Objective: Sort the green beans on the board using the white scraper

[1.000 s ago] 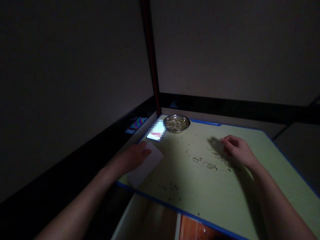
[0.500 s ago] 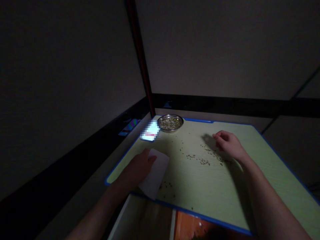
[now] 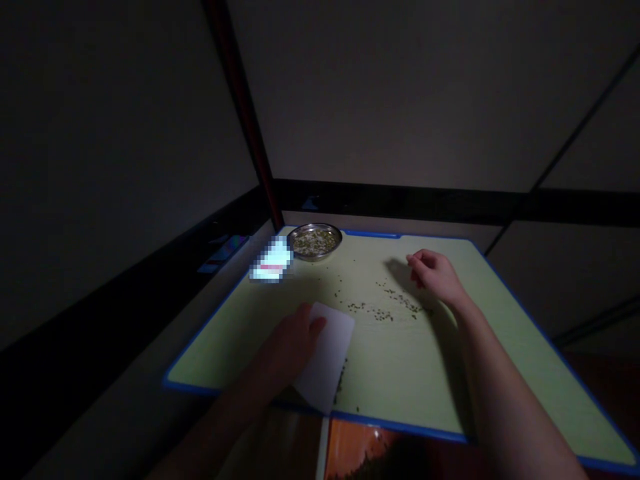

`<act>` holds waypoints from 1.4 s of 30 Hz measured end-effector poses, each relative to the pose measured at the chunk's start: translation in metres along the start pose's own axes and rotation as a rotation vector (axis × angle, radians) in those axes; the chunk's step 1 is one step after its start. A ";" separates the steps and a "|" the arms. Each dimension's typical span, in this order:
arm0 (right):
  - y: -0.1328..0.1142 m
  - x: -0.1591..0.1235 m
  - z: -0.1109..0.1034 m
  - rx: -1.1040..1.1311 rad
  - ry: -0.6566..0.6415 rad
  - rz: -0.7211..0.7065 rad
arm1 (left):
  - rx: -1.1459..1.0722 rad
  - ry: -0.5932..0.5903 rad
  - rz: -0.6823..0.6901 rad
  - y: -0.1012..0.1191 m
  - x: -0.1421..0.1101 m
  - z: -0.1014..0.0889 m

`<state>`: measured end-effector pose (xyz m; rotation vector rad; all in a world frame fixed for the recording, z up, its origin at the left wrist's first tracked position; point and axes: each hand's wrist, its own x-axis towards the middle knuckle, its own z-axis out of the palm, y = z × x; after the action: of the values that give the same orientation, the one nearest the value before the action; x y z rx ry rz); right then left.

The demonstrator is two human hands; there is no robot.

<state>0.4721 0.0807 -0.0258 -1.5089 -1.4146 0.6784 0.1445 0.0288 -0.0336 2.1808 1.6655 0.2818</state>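
My left hand (image 3: 300,337) grips a white card (image 3: 327,357), thumb on top, with the card's lower edge at the near side of the pale green board (image 3: 415,373). A short line of small dark seeds (image 3: 341,381) lies along the card's right edge. Over the right part of the board is my right hand (image 3: 434,273), closed with thumb and forefinger together; whether anything is pinched there cannot be made out. Scattered seeds (image 3: 383,315) lie below and left of it. A round metal dish (image 3: 315,242) at the far left holds many greenish and pale bits.
A phone with a lit, blurred-out screen (image 3: 273,261) lies left of the dish. Blue edging (image 3: 395,425) runs round the board. Walls (image 3: 400,100) close in behind and on the left. An orange-brown wooden surface (image 3: 350,443) shows below the front edge.
The left hand has pushed the card rightward over the board, and seeds near it now line its right edge. The right hand keeps nearly the same pose. The view has turned slightly right.
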 end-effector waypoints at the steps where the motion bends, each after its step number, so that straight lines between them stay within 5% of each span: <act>1: 0.001 0.001 -0.001 0.000 0.005 0.001 | -0.022 -0.006 -0.008 0.003 0.001 0.001; 14: 0.006 0.001 -0.009 0.015 0.078 0.024 | -0.142 -0.147 0.072 0.034 0.005 0.011; 34: 0.024 0.002 -0.050 0.137 0.421 0.047 | -0.103 -0.433 0.454 0.059 0.023 -0.004; 42: 0.030 0.003 -0.048 0.123 0.424 0.099 | -0.016 -0.539 0.568 0.067 0.029 -0.003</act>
<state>0.5284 0.0743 -0.0319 -1.5238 -0.9668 0.4593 0.2107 0.0423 -0.0051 2.3939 0.7452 -0.1417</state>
